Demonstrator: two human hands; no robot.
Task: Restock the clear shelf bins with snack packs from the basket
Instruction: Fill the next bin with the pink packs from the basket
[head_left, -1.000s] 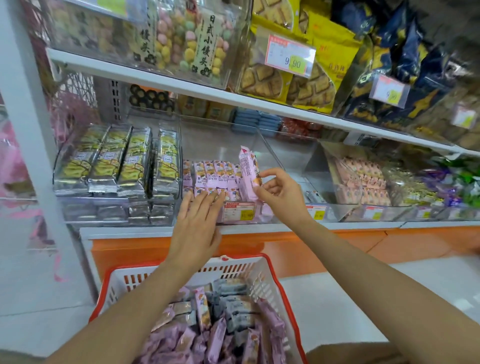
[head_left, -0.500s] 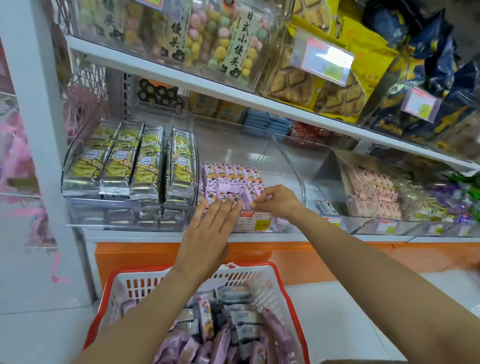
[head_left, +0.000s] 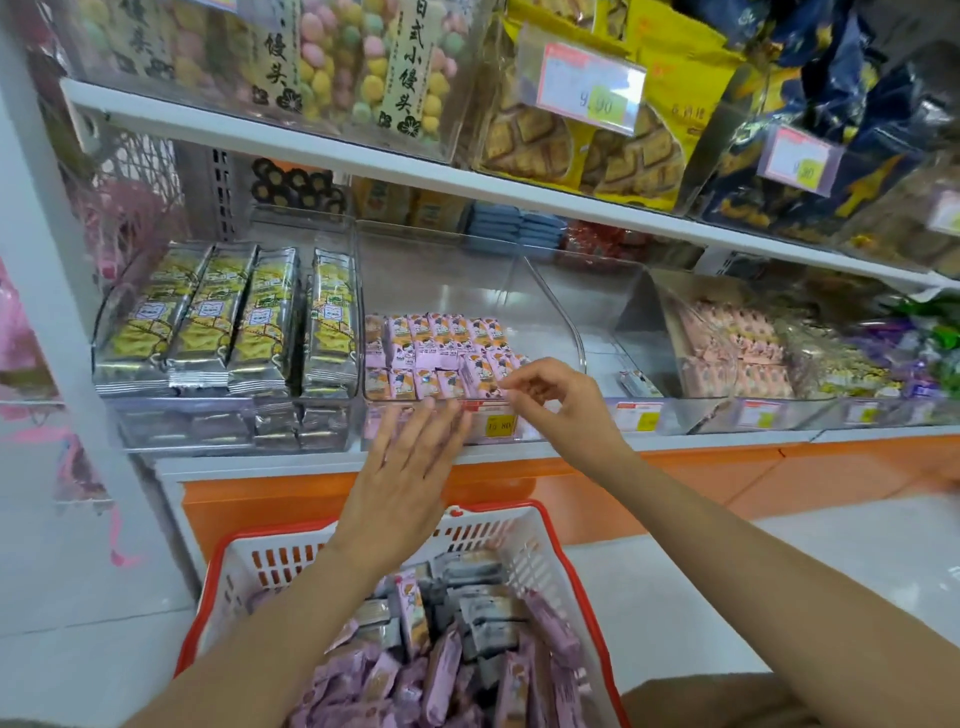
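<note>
Store shelving fills the head view, white shelf (head_left: 260, 459) at mid-height lined with clear containers. Centre stage is the clear bin (head_left: 550, 306), and its pink snack packs (head_left: 441, 353) sit in rows on the left and near part of it, the far half bare. Left hand (head_left: 400, 488) is flat out, fingers (head_left: 441, 426) straight and slightly spread, tips against the bin's near front wall just below the nearest row, beside the price tag (head_left: 498, 426). Right hand (head_left: 566, 405) hovers at the bin's near right corner, fingers (head_left: 519, 382) loosely curled, thumb and forefinger close together, tips just beside the rightmost packs, nothing visibly pinched. Down near the person, the red-rimmed basket (head_left: 291, 561) holds a heap of loose packs (head_left: 441, 670), pink and grey. Left of the bin, yellow-and-silver packs (head_left: 208, 322) stand in their own container.
</note>
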